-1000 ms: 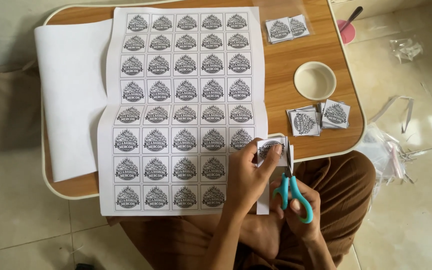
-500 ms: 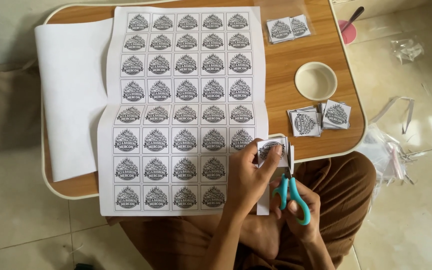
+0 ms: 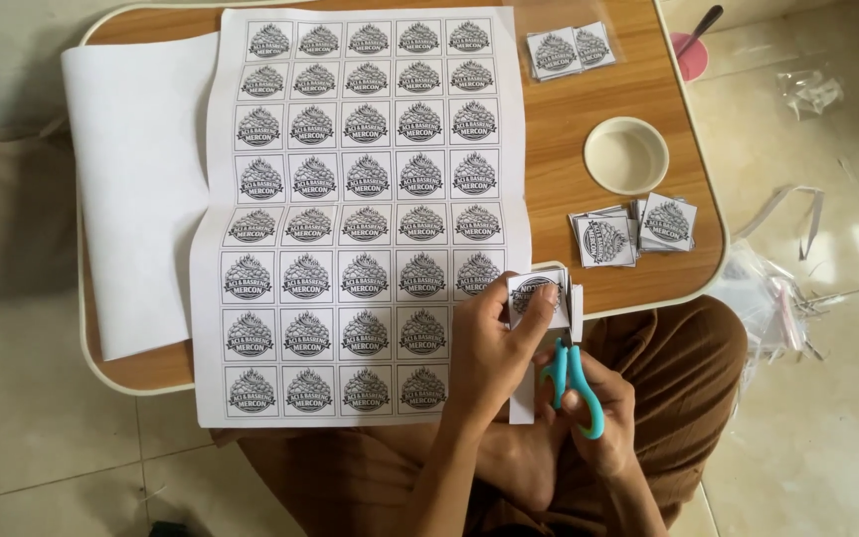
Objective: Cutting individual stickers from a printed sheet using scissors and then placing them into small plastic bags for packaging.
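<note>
Scissors (image 3: pixel 573 383) with teal handles sit closed in the right hand (image 3: pixel 597 423), fingers through the loops and blades pointing up toward the near edge of the desk (image 3: pixel 638 109). The left hand (image 3: pixel 494 348) pinches a single printed label square (image 3: pixel 537 300) by its corner, apparently so the blades can reach its margin; a narrow paper strip (image 3: pixel 523 398) hangs below it. Both hands work over the lap, just off the near right part of the desk. Beside them the large sheet of printed labels (image 3: pixel 365 214) overhangs the near edge, its lowest rows short at the right. A plain white sheet (image 3: pixel 141 189) lies at the left edge. Near the right edge rest stacks of cut squares (image 3: pixel 633 231), then a small round white dish (image 3: pixel 626 156); bagged labels (image 3: pixel 569 50) lie by the far right corner.
</note>
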